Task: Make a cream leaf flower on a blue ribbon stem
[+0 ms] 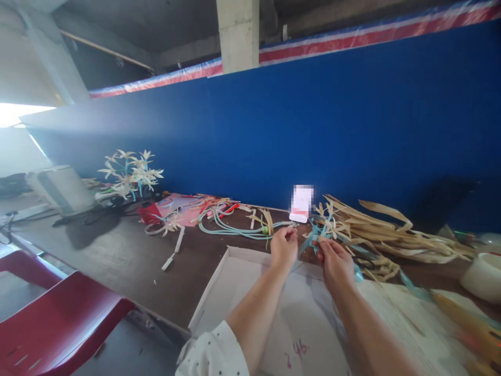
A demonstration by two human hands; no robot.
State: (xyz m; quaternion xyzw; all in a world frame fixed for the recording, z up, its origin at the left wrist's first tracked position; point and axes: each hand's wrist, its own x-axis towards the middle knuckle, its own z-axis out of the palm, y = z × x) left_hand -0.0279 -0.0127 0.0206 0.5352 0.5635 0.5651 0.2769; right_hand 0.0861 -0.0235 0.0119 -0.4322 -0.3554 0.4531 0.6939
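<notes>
Ribbon (313,239) in light blue is pinched between the thumb and fingers of your right hand (336,258), just beside pale flowers (332,223) on its far side. Your left hand (284,245) is just to the left, fingers curled narrow; whether it grips anything, I cannot tell. Dried husks (385,237) lie to the right, looped cords (235,233) to the left, and a white tray (238,284) near, beneath your forearms

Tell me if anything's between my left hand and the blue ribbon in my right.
Nothing visible stands between your left hand and the blue ribbon in your right hand; the box lies nearer you.
</notes>
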